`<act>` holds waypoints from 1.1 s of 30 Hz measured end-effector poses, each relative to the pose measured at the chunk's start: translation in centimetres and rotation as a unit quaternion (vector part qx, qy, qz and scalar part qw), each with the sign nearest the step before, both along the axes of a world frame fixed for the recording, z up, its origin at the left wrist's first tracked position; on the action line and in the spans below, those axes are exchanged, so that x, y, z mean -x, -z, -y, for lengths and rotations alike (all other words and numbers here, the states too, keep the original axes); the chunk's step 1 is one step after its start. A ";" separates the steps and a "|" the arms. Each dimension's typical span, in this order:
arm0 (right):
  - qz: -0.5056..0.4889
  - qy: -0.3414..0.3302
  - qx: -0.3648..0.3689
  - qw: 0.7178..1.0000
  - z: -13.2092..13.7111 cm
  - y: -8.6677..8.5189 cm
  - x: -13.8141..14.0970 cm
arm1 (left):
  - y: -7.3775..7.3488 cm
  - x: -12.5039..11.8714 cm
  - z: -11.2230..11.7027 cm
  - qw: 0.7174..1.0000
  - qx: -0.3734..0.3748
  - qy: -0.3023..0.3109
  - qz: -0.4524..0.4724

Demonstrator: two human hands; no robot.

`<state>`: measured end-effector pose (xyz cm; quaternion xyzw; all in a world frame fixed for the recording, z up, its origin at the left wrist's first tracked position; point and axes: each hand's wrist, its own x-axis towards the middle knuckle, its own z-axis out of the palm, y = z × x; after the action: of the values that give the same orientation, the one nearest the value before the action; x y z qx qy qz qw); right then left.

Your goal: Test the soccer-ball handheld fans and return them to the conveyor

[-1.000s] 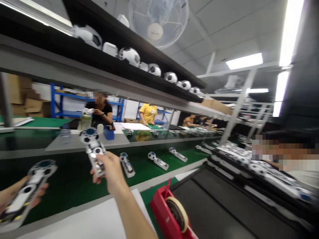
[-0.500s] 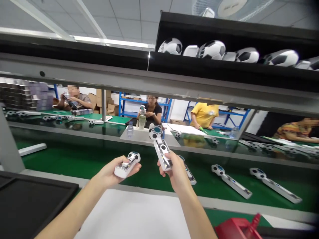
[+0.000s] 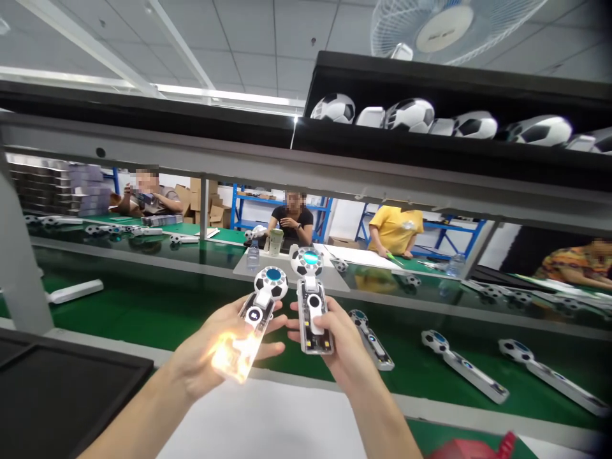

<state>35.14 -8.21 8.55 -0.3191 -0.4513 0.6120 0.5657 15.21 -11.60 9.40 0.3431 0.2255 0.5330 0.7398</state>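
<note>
My left hand (image 3: 198,357) supports a soccer-ball-headed handheld device (image 3: 253,315), its fingers spread behind and beside it. The lower end of this device's handle glows bright orange-white. Gripped in my right hand (image 3: 342,341), with the thumb on its front, is a second soccer-ball-headed device (image 3: 313,290); it has a clear-fronted handle and a lit blue round window in its ball. The two devices are side by side, faces toward me, held over the green conveyor belt (image 3: 157,306). Just right of my right hand lies another such device (image 3: 375,344) on the belt.
Two more devices lie on the belt to the right. White sheet (image 3: 268,421) is below my hands, a black tray (image 3: 62,395) at left, and a red object (image 3: 473,449) at lower right. A shelf (image 3: 459,143) with soccer-ball devices hangs above. Several people sit or stand across the belt.
The left device has turned to face me, and its handle end now glows. The right device has become more upright, its window brighter. A co-worker opposite no longer holds up a device.
</note>
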 end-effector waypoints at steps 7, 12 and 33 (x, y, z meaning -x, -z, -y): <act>0.013 -0.009 -0.034 0.999 1.0 -0.6 0.3 | 0.4 0.8 -0.1 0.998 -0.014 -0.042 -0.054; 0.024 -0.003 -0.045 0.999 1.3 -0.7 0.5 | 0.3 0.7 -0.3 0.995 0.000 -0.066 -0.072; 0.038 -0.011 -0.057 0.998 1.6 -0.7 0.7 | 0.1 0.6 0.3 0.993 -0.054 -0.044 -0.096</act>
<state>34.43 -9.80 9.22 -0.3046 -0.5098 0.5789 0.5588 14.58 -11.85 9.27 0.4216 0.2808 0.5410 0.6714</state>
